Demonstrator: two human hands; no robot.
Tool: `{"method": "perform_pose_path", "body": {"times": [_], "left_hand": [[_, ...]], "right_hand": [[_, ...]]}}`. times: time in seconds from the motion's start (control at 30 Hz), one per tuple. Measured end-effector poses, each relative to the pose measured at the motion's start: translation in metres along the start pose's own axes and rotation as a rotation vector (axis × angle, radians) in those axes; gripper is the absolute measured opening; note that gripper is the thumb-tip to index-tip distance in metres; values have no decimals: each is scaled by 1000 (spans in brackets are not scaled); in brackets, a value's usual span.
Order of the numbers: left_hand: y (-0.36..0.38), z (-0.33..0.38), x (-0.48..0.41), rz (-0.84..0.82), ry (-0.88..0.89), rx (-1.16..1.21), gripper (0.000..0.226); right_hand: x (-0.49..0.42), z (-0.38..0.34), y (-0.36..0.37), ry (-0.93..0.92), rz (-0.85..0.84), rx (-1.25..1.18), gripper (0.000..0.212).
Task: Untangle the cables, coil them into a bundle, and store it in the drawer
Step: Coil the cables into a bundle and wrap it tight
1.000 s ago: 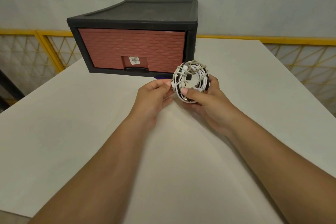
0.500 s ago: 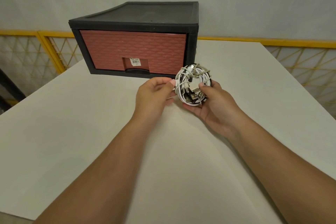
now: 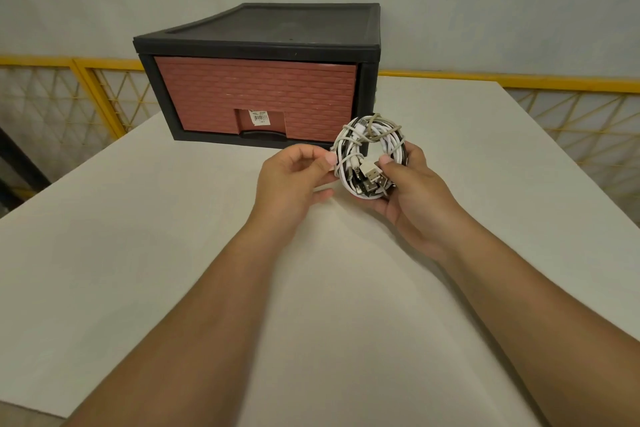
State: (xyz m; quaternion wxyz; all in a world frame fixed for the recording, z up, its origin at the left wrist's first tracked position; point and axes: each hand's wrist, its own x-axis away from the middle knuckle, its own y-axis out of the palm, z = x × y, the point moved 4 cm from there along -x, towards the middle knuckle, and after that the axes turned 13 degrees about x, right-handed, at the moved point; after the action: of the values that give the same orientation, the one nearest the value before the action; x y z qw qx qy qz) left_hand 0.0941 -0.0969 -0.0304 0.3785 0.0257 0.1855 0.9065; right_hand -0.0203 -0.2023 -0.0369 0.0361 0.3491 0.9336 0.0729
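At frame centre, the right hand point(image 3: 412, 198) grips a coiled cable bundle point(image 3: 370, 158) above the white surface point(image 3: 173, 270), while the left hand point(image 3: 294, 180) pinches its left edge. Just behind, upper centre, the drawer point(image 3: 256, 97) sits closed in its black case point(image 3: 277, 28); contents hidden.

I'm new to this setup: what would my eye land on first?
The coiled cable bundle, white and black, is gripped by the right hand and pinched at its edge by the left hand, above the white table. Just behind it stands the black cabinet with its brick-red drawer shut.
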Motion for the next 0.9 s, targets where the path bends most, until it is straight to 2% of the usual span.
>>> {"method": "perform_pose_path", "body": {"times": [0.17,0.43,0.67,0.77,0.9], "left_hand": [[0,1,0,12,7,-29,8],[-1,-1,0,8,-85,-24,3],[-3,-4,-1,74,-128,1,7],[-4,-5,-2,128,-38,-58,6],[-6,-4,-3,207,141,-311,10]], "right_hand": [[-1,0,-1,-11,17,14,38],[0,1,1,-11,6,90,33],[0,2,3,-31,-6,111,31],[-1,3,2,-74,26,213,32],[4,0,11,-198,67,433,34]]}}
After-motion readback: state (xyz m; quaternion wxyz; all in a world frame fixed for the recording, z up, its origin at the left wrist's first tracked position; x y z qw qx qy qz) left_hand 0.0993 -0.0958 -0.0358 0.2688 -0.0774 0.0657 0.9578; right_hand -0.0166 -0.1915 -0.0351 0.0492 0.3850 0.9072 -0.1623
